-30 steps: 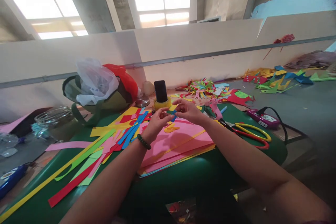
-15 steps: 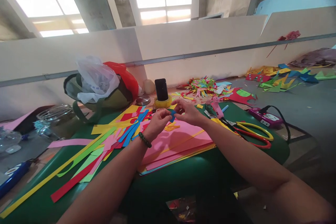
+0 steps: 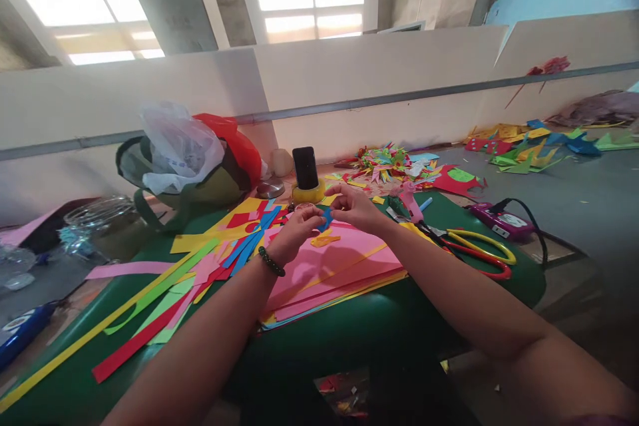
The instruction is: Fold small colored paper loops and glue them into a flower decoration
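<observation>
A small blue paper piece (image 3: 326, 219) is pinched between my two hands, above a stack of pink paper sheets (image 3: 344, 266). My left hand (image 3: 301, 225), with a dark beaded bracelet at the wrist, grips its left side. The fingertips of my right hand (image 3: 355, 208) close on its right side. Just below lies a small orange-yellow paper piece (image 3: 325, 239) on the pink sheets. Left of the stack, coloured paper strips (image 3: 254, 243) in blue, red, green and yellow spread over the green padded surface (image 3: 210, 353).
Scissors with yellow and red handles (image 3: 482, 249) and a pink glue gun (image 3: 412, 203) lie to the right, near a purple power strip (image 3: 502, 221). A phone (image 3: 305, 168) stands behind a yellow tape roll (image 3: 308, 193). A bag (image 3: 204, 180) stands back left; paper scraps (image 3: 384, 163) lie behind.
The blue paper piece has turned slightly between my fingers, and my left hand's fingers have shifted on it. The whole view has moved a little.
</observation>
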Demonstrator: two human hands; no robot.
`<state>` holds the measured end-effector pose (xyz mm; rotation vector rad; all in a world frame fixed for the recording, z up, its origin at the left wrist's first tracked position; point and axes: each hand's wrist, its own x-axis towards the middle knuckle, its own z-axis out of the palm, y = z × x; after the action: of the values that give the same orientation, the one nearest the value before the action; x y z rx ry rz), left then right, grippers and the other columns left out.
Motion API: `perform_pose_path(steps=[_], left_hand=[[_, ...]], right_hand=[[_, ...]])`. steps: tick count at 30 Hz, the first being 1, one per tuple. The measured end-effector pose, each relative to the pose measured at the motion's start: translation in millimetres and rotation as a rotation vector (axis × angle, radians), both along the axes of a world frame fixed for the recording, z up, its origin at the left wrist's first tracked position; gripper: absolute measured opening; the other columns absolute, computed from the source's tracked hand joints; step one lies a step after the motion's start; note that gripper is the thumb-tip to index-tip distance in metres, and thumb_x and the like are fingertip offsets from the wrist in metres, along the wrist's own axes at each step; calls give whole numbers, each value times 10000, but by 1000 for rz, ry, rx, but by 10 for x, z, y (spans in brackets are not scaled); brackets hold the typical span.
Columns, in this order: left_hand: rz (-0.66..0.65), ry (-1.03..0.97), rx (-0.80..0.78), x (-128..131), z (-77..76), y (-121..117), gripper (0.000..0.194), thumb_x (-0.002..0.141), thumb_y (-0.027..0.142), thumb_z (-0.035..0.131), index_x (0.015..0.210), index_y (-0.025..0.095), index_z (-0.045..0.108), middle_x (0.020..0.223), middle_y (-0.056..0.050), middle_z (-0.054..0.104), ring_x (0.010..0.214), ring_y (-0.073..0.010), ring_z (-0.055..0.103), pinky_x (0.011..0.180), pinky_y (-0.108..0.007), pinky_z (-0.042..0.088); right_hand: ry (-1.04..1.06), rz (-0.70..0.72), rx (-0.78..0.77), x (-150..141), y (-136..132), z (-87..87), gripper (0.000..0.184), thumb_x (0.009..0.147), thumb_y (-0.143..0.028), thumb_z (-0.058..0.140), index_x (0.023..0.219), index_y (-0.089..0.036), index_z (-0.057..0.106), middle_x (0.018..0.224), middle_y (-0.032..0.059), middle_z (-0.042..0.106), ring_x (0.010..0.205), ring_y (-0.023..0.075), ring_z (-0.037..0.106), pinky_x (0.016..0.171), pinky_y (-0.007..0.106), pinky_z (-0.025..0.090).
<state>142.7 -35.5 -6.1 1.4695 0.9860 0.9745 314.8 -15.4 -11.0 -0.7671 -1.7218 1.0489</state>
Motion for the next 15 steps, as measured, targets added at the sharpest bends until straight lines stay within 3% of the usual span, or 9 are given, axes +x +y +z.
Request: perform_pose_path(steps=[5,8,12,15], left_hand=[[4,-91,-109,-5,8,8,198,623,269,729,690,171,570,751,22,583,728,-121,582,746,-287,471],[39,-156,-154,-24,9,43,185,623,225,728,696,170,567,739,21,594,712,-123,610,746,-291,491],[48,-187,-186,-39,27,72,168,625,193,728,675,162,570,679,23,586,655,-114,614,726,-283,518],[28,-160,-161,-42,37,62,166,622,205,751,684,153,606,701,8,600,665,-126,633,714,-282,539]], right_hand=[[4,-49,29,-1,26,6,399,639,-295,674,988,-179,520,628,-59,571,576,106,535,548,237,405],[85,-190,96,69,-80,172,383,684,-377,683,974,-170,542,683,-30,589,636,117,566,592,256,449],[35,-327,293,340,-597,544,290,761,-387,672,945,-171,611,772,8,627,706,125,594,603,251,475],[-107,-514,456,678,-1048,723,224,803,-394,656,886,-186,658,785,17,650,704,127,598,607,248,487]])
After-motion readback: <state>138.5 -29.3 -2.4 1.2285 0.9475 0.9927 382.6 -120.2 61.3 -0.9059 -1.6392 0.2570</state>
